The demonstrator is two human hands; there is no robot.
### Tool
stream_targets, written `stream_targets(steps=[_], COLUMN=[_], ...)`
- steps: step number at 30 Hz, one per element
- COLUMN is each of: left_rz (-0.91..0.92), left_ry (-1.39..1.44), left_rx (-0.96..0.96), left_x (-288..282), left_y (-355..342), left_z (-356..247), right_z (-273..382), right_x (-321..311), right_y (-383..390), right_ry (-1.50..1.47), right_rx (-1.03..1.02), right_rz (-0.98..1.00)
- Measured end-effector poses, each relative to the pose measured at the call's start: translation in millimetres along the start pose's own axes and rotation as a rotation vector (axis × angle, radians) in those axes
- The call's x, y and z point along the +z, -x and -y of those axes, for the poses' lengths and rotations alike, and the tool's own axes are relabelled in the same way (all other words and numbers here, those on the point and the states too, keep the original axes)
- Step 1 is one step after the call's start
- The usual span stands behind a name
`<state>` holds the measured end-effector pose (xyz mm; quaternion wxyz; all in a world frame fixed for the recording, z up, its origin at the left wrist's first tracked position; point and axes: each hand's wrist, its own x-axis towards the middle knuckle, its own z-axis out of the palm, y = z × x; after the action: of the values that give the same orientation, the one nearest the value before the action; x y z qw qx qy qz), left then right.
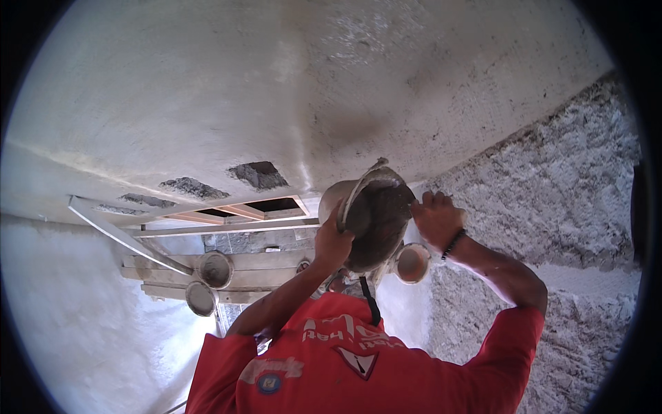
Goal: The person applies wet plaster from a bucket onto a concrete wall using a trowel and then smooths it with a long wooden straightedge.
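A grey, mortar-crusted bucket (378,221) is tilted in front of me with its wide mouth turned toward the view. Its inside is dark and smeared, with what looks like wet mortar on the walls. My left hand (334,240) is closed on the left side of the bucket's rim. At the opposite edge of the mouth is my right hand (438,219), its fingers curled into a fist and a dark bead bracelet at the wrist. Whatever the right fingers hold, if anything, is hidden. Both arms are bent, in red sleeves.
Wooden planks (241,277) run behind the bucket, with two round mortar-stained containers (215,269) by them and another container (412,263) right of the bucket. A long pale strip (127,234) leans at left. Rough plaster (524,172) covers the right side; smooth plaster (207,83) spreads above.
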<state>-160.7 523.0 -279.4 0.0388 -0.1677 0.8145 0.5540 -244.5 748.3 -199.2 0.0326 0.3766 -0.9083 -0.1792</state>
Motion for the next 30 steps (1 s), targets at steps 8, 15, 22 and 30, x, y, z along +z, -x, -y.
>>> stream_targets(steps=[8,15,22,30], left_rz=[0.06,0.06,0.059,-0.004], left_ry=[-0.094,-0.054,0.293,0.616], left_rx=[0.143,0.251,-0.032,-0.217], left_x=[33,17,-14,-12], left_y=[6,21,13,-8], left_z=[-34,-42,-6,79], right_z=[-4,28,26,4], right_x=[73,112,75,71], right_y=[46,72,56,30], right_ry=[-0.249,-0.811,-0.94,-0.856], right_rx=[0.058,0.147,0.096,0.014], right_rz=[0.062,0.023,-0.288,-0.188])
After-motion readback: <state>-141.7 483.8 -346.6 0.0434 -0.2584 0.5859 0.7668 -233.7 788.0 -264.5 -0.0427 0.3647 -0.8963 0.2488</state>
